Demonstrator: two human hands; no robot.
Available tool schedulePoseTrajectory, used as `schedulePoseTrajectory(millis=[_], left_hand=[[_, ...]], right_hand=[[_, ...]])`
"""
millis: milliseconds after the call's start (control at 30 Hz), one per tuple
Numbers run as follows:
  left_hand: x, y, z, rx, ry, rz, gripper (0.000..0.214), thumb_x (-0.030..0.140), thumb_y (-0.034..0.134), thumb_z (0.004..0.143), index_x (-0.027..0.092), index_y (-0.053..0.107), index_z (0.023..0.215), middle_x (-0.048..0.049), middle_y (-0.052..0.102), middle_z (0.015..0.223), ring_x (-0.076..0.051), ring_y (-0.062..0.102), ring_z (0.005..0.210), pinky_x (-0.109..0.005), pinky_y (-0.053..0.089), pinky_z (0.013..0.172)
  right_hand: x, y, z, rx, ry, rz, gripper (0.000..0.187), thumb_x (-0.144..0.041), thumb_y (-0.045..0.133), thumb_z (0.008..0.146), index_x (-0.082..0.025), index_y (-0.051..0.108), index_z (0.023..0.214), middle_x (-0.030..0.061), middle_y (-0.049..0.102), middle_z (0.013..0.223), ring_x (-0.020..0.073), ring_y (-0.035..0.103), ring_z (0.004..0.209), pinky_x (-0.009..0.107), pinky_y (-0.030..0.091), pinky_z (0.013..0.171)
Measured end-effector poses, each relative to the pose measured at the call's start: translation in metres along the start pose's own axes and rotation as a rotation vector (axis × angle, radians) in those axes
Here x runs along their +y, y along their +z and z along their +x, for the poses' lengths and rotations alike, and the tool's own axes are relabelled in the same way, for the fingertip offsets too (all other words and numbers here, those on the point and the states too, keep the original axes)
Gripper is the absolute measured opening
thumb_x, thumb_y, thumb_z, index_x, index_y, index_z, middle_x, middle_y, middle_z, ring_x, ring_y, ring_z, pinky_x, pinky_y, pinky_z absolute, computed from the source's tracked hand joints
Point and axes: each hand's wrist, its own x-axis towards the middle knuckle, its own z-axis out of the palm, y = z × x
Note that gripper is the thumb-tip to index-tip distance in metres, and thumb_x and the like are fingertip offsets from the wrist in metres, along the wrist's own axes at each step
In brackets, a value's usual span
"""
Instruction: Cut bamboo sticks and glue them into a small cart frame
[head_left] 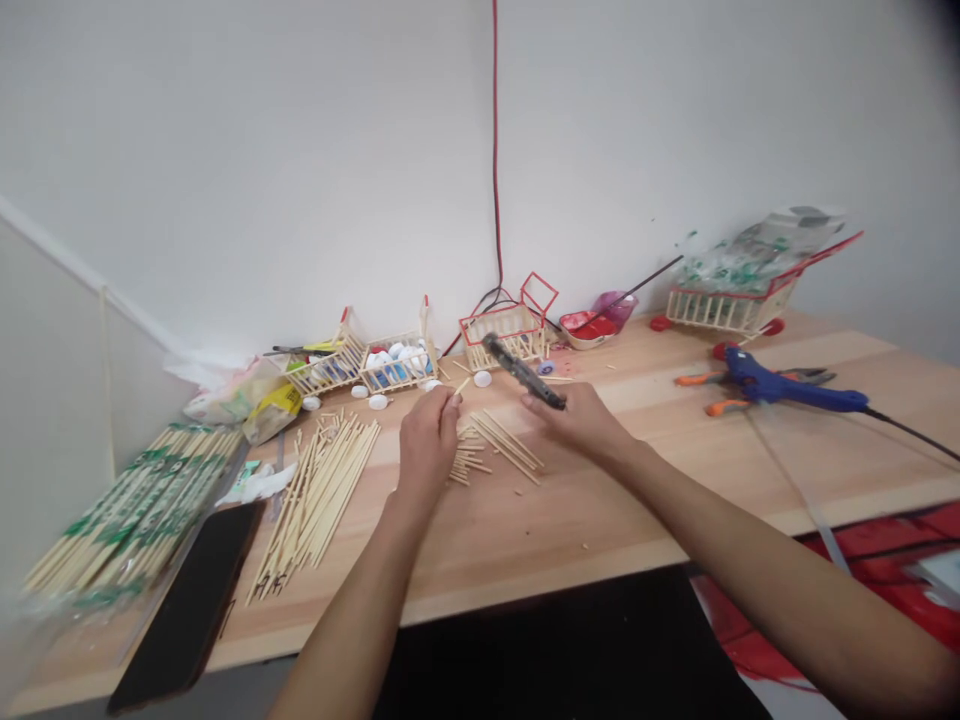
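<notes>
My left hand (429, 440) is closed in a pinch over the middle of the table, and the tip of a light wooden stick (463, 385) pokes out above its fingers. My right hand (589, 420) is wrapped round a dark grey utility knife (523, 370), which points up and to the left; its blade cannot be made out. Short cut stick pieces (469, 455) lie just right of my left hand. A few longer sticks (506, 445) rest between the two hands. Left of my left hand spreads a pile of loose sticks (322, 490).
Small stick-built carts (397, 365) stand along the wall, one red-rimmed (502, 335), another loaded with wrappers (727, 300) at right. A blue glue gun (795, 390) lies near orange-handled pliers (701, 380). A red paint dish (589, 328), black phone (187, 600) and wrapped chopsticks (142, 510) are also there.
</notes>
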Motion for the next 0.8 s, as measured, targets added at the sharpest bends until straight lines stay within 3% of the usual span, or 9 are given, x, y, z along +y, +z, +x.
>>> schedulePoseTrajectory(millis=[167, 333, 467, 600, 700, 800], left_hand=[[-0.001, -0.002, 0.005, 0.020, 0.116, 0.041, 0.020, 0.026, 0.051, 0.091, 0.018, 0.069, 0.090, -0.0058, 0.066, 0.090, -0.019, 0.056, 0.090, -0.031, 0.041, 0.081], [0.025, 0.018, 0.036, -0.200, 0.324, 0.254, 0.019, 0.029, 0.055, 0.090, 0.020, 0.072, 0.087, -0.0059, 0.066, 0.087, -0.021, 0.052, 0.090, -0.034, 0.039, 0.083], [0.047, 0.061, 0.061, -0.376, 0.463, 0.424, 0.021, 0.023, 0.050, 0.092, 0.017, 0.069, 0.089, -0.0092, 0.065, 0.095, -0.022, 0.053, 0.095, -0.034, 0.039, 0.085], [0.046, 0.102, 0.072, -0.440, 0.453, 0.530, 0.023, 0.013, 0.043, 0.092, 0.012, 0.064, 0.101, -0.0139, 0.063, 0.108, -0.024, 0.053, 0.100, -0.036, 0.039, 0.088], [0.038, 0.117, 0.077, -0.468, 0.455, 0.529, 0.022, 0.011, 0.042, 0.092, 0.011, 0.062, 0.100, -0.0150, 0.062, 0.111, -0.024, 0.054, 0.101, -0.036, 0.040, 0.089], [0.034, 0.120, 0.080, -0.493, 0.486, 0.500, 0.022, 0.011, 0.040, 0.092, 0.012, 0.061, 0.100, -0.0147, 0.061, 0.107, -0.023, 0.055, 0.099, -0.035, 0.041, 0.087]], right_hand=[[0.007, -0.022, 0.008, 0.319, 0.099, 0.452, 0.051, -0.063, 0.050, 0.083, -0.019, 0.047, 0.056, -0.0008, 0.046, 0.048, 0.0117, 0.045, 0.046, 0.025, 0.035, 0.047], [0.016, -0.042, 0.020, 0.626, 0.070, 0.862, 0.046, -0.063, 0.051, 0.082, -0.021, 0.047, 0.064, -0.0015, 0.049, 0.052, 0.0123, 0.052, 0.046, 0.024, 0.042, 0.043], [0.019, -0.050, 0.023, 0.666, 0.073, 0.999, 0.045, -0.064, 0.052, 0.080, -0.022, 0.043, 0.067, -0.0031, 0.047, 0.053, 0.0117, 0.053, 0.045, 0.023, 0.042, 0.040], [0.018, -0.051, 0.023, 0.667, 0.109, 0.996, 0.048, -0.068, 0.052, 0.078, -0.022, 0.044, 0.068, -0.0030, 0.049, 0.053, 0.0118, 0.053, 0.045, 0.023, 0.043, 0.040], [0.017, -0.050, 0.024, 0.635, 0.135, 0.968, 0.050, -0.070, 0.048, 0.080, -0.022, 0.045, 0.066, -0.0023, 0.049, 0.052, 0.0121, 0.053, 0.044, 0.024, 0.045, 0.042], [0.017, -0.048, 0.024, 0.616, 0.140, 0.987, 0.049, -0.068, 0.050, 0.080, -0.021, 0.046, 0.066, -0.0016, 0.050, 0.051, 0.0119, 0.053, 0.044, 0.023, 0.045, 0.042]])
